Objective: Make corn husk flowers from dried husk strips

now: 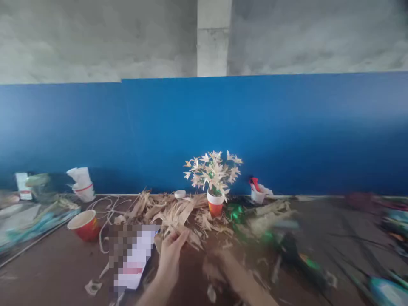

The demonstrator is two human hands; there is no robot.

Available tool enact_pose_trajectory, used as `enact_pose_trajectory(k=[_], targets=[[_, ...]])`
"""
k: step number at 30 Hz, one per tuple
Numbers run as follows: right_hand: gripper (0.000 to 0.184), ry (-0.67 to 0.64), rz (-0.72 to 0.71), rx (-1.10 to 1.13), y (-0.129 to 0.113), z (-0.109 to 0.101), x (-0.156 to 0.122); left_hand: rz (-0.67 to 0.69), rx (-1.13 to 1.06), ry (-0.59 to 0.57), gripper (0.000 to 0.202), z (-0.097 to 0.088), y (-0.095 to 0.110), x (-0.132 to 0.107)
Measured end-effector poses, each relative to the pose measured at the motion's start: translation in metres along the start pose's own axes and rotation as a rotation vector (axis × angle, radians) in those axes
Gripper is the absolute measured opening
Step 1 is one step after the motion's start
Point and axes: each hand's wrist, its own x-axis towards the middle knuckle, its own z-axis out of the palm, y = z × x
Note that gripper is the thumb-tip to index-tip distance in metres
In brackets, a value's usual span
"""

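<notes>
My left hand (172, 248) is at the front edge of a pile of dry, pale corn-husk-like strips (178, 214). Its thumb and fingers are closed on one of the dried husk strips. To its right, my right hand (219, 265) is low over the brown table, smeared by motion, so its fingers cannot be made out. Behind the hands, an arrangement of cream star-shaped flowers (215, 172) stands upright in a red and white cup (216, 206).
An orange-red tub (86, 227) stands at left beside a white cable (110, 210). White stacked cups (83, 187) are behind it. Green shiny material (236, 212) and a dark blurred tool (295, 255) lie at right. A blue partition (153, 136) closes off the back.
</notes>
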Motion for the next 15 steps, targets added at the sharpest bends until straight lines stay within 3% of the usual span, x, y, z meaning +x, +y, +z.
enact_pose_trajectory(k=[15], targets=[[0.049, -0.009, -0.03, 0.076, 0.016, 0.003, 0.011, 0.049, 0.033, 0.016, 0.029, 0.003, 0.004, -0.004]])
